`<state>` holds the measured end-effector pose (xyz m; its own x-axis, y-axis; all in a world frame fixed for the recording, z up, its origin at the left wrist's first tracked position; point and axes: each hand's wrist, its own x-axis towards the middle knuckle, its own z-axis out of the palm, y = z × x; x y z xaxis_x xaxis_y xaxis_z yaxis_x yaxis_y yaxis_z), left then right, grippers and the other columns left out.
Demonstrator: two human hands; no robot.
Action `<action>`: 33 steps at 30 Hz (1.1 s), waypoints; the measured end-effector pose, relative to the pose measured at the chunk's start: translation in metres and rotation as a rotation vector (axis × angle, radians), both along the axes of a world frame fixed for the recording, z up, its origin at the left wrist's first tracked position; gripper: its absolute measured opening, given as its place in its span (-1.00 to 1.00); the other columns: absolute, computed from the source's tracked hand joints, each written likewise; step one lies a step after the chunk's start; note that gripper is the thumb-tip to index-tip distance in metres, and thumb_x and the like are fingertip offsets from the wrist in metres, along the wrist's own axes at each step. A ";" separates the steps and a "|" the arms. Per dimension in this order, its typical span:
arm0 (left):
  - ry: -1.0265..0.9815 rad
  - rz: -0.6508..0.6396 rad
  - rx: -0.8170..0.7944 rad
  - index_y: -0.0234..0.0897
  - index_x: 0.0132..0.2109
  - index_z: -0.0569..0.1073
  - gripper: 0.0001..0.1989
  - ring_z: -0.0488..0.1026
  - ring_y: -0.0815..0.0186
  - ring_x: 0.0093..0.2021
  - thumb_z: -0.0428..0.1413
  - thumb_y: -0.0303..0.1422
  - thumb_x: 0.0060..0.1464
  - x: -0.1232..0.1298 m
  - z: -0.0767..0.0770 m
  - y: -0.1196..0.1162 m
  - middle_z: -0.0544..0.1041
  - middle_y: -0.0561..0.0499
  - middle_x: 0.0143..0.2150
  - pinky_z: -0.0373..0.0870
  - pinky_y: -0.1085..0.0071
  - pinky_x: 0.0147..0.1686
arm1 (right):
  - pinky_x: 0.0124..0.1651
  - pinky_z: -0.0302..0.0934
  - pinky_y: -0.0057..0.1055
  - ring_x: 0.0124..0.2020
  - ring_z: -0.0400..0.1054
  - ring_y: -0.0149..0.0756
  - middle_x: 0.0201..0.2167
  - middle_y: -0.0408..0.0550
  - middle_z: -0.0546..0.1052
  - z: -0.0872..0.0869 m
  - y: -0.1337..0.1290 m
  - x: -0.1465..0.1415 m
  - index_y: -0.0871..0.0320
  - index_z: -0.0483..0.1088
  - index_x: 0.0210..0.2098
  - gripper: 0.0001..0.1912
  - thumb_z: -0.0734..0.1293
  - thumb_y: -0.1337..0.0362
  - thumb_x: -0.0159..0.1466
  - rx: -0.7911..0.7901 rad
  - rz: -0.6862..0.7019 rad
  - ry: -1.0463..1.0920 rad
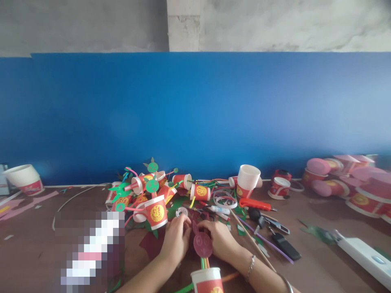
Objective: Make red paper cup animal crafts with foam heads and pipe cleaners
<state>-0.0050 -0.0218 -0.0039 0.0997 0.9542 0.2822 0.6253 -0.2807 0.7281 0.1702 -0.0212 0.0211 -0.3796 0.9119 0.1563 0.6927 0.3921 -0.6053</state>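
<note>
A maroon paper face with pointed ears (203, 244) stands on green and orange straws (204, 263) above a red and white paper cup (208, 280). My right hand (220, 238) is closed at the right side of this paper face, its fingertips by the ears. On the other side, my left hand (177, 238) has its fingers curled in near the ear; what they pinch, if anything, is hidden. Just beyond the left fingertips lies a small clear roll of tape (182, 211). Maroon paper (150, 244) lies beside my left wrist.
Behind my left hand sit several cups with green paper faces (156, 213). To the right are a tall stack of cups (248, 181), an orange cutter (256, 204), keys with a black fob (285, 245), a wooden stick (253, 240) and a white glue gun (363, 252). A blue wall panel (195, 118) stands behind.
</note>
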 end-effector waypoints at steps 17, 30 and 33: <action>-0.466 -0.117 -0.127 -0.26 -0.44 0.41 -0.77 0.37 0.28 -0.38 0.04 -0.22 0.06 0.001 0.012 0.007 0.41 0.07 -0.48 0.30 0.41 -0.29 | -0.40 0.14 -0.45 -0.48 0.27 -0.36 -0.55 -0.13 0.43 -0.011 0.018 -0.004 0.20 0.40 -0.48 -0.74 0.30 0.12 0.18 -0.213 -0.035 0.632; -0.514 -0.058 -0.173 -0.32 -0.21 0.48 -0.68 0.45 0.18 -0.22 0.06 -0.14 0.04 0.013 0.031 0.010 0.54 -0.07 -0.27 0.34 0.34 -0.19 | -0.52 0.03 -0.49 -0.61 0.15 -0.45 -0.64 -0.14 0.41 -0.007 0.024 0.000 0.20 0.39 -0.58 -0.54 0.32 -0.10 0.12 -0.222 -0.220 0.830; -0.504 -0.070 -0.205 -0.30 -0.33 0.48 -0.68 0.43 0.21 -0.28 0.03 -0.12 0.07 0.020 0.045 0.015 0.53 -0.02 -0.38 0.30 0.36 -0.23 | -0.56 -0.06 -0.51 -0.63 0.09 -0.49 -0.65 -0.16 0.38 -0.006 0.023 0.000 0.21 0.38 -0.60 -0.53 0.36 -0.10 0.09 -0.305 -0.223 0.940</action>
<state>0.0154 -0.0067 0.0415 0.0653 0.9906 0.1205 0.1702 -0.1300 0.9768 0.1705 0.0017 0.0150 -0.0388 0.9979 0.0523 -0.0777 0.0492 -0.9958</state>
